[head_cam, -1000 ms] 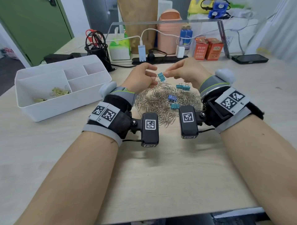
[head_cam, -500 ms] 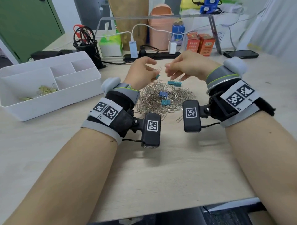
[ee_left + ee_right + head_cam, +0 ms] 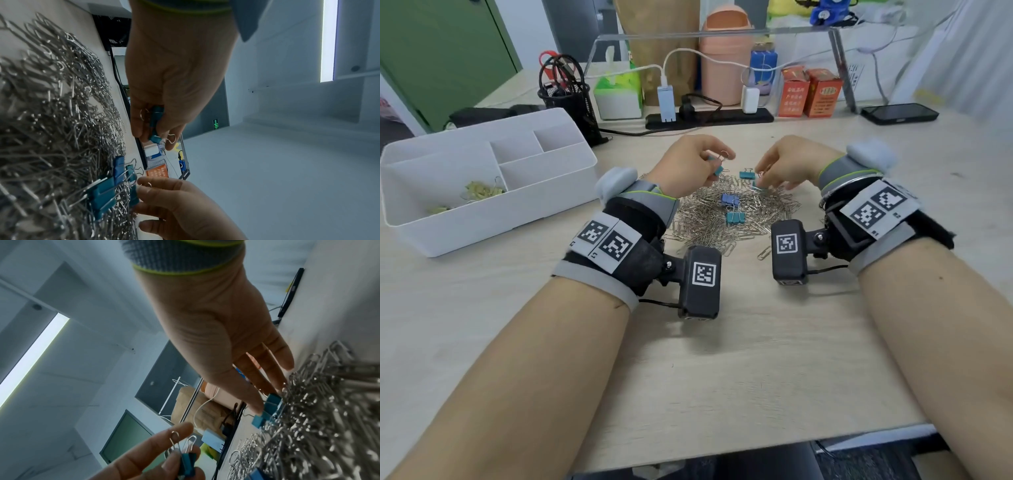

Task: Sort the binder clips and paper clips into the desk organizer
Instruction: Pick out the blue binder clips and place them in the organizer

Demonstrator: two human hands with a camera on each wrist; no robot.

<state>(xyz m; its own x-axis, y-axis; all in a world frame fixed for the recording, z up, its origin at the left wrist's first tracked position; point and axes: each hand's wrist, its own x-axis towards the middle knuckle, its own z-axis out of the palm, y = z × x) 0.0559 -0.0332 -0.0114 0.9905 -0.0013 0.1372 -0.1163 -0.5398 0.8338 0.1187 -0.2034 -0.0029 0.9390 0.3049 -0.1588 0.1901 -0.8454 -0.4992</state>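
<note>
Left hand [image 3: 688, 164] pinches teal binder clips [image 3: 717, 168] above the paper clip pile [image 3: 736, 219]; right hand [image 3: 787, 164], fingers extended, touches a teal clip [image 3: 756, 186] on that pile. White desk organizer [image 3: 482, 192] sits well left, yellow clips [image 3: 479, 190] in one compartment.

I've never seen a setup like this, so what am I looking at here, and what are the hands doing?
No machine: a person wears a camera on the head and one on each wrist. The wide picture is the head view; the two tilted ones look along each hand. On the desk lies a pile of paper clips with binder clips on it, and a white organizer stands at the left. The left hand holds teal binder clips. The right hand reaches down to another clip on the pile, fingers touching it.
</note>
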